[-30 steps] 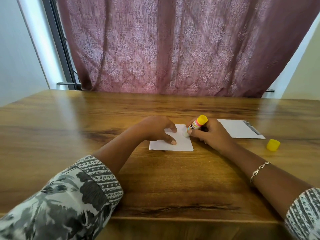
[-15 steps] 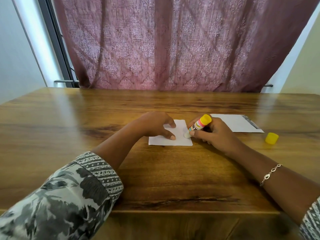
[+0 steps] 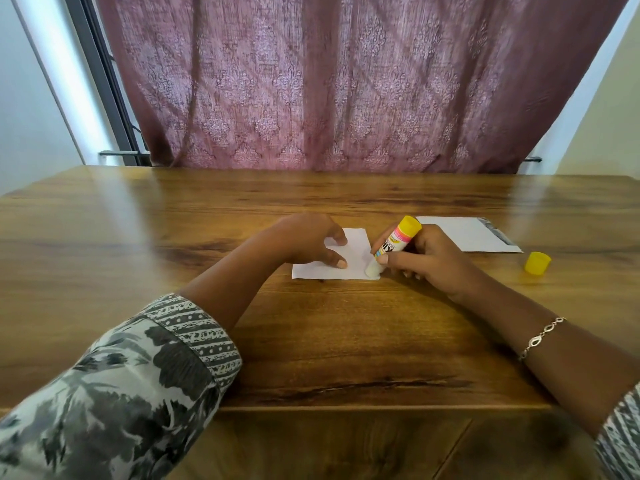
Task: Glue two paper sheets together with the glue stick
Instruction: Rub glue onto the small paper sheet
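Observation:
A small white paper sheet (image 3: 353, 258) lies flat on the wooden table (image 3: 311, 341). My left hand (image 3: 308, 240) rests on it, fingertips spread and pressing it down. My right hand (image 3: 426, 261) is closed around a glue stick (image 3: 394, 244) with a yellow end, tilted, its white tip touching the sheet's near right corner. A second, larger white sheet (image 3: 467, 233) lies to the right, partly hidden behind my right hand.
The glue stick's yellow cap (image 3: 537, 262) stands on the table to the right of my right hand. A maroon patterned curtain (image 3: 346, 81) hangs behind the table's far edge. The table's near edge runs just below my forearms.
The glue stick's tip has slid along the sheet's right edge toward me, down to the near right corner. My left hand stays on the paper.

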{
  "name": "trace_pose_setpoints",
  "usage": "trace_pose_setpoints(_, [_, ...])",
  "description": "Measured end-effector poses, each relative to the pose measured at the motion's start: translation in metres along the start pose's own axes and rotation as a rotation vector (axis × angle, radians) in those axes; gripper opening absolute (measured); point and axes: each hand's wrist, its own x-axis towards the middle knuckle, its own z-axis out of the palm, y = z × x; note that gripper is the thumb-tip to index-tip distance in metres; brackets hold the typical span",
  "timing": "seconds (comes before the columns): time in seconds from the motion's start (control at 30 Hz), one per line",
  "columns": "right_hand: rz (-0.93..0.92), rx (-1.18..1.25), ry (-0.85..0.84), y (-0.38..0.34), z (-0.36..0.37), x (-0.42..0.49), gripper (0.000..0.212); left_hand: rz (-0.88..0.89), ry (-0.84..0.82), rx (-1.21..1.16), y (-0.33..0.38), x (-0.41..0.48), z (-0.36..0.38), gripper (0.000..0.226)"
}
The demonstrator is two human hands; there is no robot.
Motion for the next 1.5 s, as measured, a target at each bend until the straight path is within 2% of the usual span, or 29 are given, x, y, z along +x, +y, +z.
trace_pose_setpoints(0.17, [-0.022,0.135,0.038,-0.004,-0.004,-0.001,0.008,0.005,0.021,-0.003,-0.001,0.0,0.001,0.051])
trace_pose_setpoints(0.33, [-0.001,0.236,0.111,-0.002,-0.007,0.0,0.009,0.149,0.031,-0.177,-0.007,-0.001,-0.001,0.037])
trace_pose_setpoints(0.53, [0.012,0.273,0.157,-0.001,-0.011,0.003,0.008,0.234,-0.121,-0.154,-0.013,-0.002,-0.004,0.047])
trace_pose_setpoints(0.77, [0.1,0.284,0.242,0.002,-0.012,0.009,0.018,0.181,-0.18,-0.138,-0.016,-0.001,-0.006,0.05])
trace_pose_setpoints(0.9, [0.095,0.306,0.268,0.005,-0.012,0.01,0.008,0.127,-0.169,-0.107,-0.015,0.002,-0.004,0.049])
trace_pose_setpoints(1.33, [0.12,0.261,0.272,0.015,-0.009,0.023,0.013,-0.02,-0.034,0.015,0.002,0.008,0.003,0.047])
trace_pose_setpoints(1.5, [0.131,0.23,0.28,0.015,-0.007,0.033,0.016,-0.123,0.11,0.11,0.009,0.013,0.01,0.051])
